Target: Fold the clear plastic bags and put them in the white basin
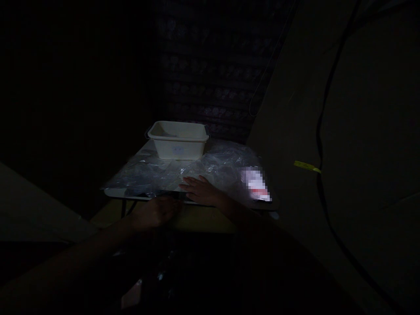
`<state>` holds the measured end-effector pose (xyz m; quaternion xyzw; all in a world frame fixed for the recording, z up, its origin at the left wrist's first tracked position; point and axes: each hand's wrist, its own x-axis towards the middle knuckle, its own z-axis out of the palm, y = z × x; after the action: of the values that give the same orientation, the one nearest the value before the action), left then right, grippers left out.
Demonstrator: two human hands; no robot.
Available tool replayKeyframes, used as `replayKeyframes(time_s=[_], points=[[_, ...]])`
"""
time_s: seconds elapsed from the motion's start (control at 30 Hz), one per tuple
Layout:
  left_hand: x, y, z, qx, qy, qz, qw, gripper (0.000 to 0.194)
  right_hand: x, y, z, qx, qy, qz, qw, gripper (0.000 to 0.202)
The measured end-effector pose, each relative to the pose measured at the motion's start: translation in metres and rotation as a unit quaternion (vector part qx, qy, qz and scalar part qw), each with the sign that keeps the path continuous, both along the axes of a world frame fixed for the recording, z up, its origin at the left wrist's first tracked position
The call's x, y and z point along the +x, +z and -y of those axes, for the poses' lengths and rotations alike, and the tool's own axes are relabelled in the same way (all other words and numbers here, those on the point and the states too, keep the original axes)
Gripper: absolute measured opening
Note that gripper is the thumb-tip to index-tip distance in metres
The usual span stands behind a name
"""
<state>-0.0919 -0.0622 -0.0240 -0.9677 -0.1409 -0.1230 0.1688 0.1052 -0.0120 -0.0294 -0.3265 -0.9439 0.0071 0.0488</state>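
Observation:
Clear plastic sheeting (141, 173) lies crumpled over a light table (114, 192). My right hand (201, 191) rests on the plastic near the table's front edge, its fingers spread and nothing held. Just left of it and lower, my left hand (159, 212) is closed at the front edge; what it holds, if anything, is hidden in the dark. Behind both hands a cream rectangular tub (180, 149) with side handles stands upright on the table. The inside of the tub is only partly visible.
A bright, pixelated item (257, 184) is at the table's right end. A dark cable (319, 131) with a yellow tag (305, 166) runs down the right side. Stacked rows of wrapped things (210, 92) stand behind the table.

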Motion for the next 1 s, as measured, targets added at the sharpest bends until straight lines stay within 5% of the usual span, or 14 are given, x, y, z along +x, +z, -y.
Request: replayKeyframes(time_s=[0.73,1.0], points=[[0.000,0.005,0.012,0.023,-0.017,0.007,1.000,0.023,-0.002,0.006,-0.001,-0.026,-0.024,-0.047,0.998,0.048],[0.004,0.008,0.010,0.015,-0.016,0.013,1.000,0.019,0.040,0.037,-0.012,0.034,-0.180,-0.112,0.977,0.031]])
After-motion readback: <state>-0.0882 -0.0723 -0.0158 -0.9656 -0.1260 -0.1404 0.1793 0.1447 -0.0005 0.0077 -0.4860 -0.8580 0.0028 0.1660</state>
